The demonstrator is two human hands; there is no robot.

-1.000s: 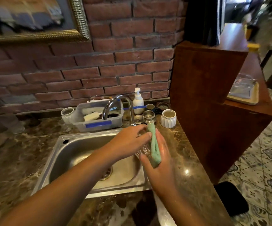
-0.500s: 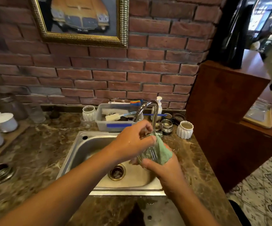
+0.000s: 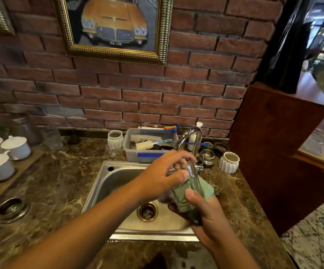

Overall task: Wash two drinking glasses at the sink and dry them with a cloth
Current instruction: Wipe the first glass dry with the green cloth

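Glass: 1 clear drinking glass (image 3: 191, 171) is held in the air over the right side of the sink (image 3: 106, 193), tilted, with its rim toward the faucet (image 3: 188, 135).
Left hand: the left hand (image 3: 162, 176) grips the upper part of the glass, fingers curled over the far side and the thumb lying across the near side.
Right hand: the right hand (image 3: 208, 214) is closed round the cloth and the lower end of the glass, thumb pressed on top and fingers curled beneath.
Cloth: a green cloth (image 3: 205, 188) is wrapped against the lower half of the glass; part of it shows through the clear wall, and a fold sticks out to the right above the right hand.
Sink: stainless steel, set in a brown marbled counter (image 3: 56, 183), with its drain (image 3: 147, 211) in view between the 2 forearms.
Behind the sink: a clear plastic tub (image 3: 133, 153) holds a bottle brush (image 3: 147, 145); 1 white ribbed cup (image 3: 115, 139) stands left of it and another (image 3: 229, 162) stands right of the faucet.
Left of the counter: white lidded cups (image 3: 16, 147) sit on a wooden tray.
Wall: red brick, with a gold-framed picture of an orange car (image 3: 114, 26).
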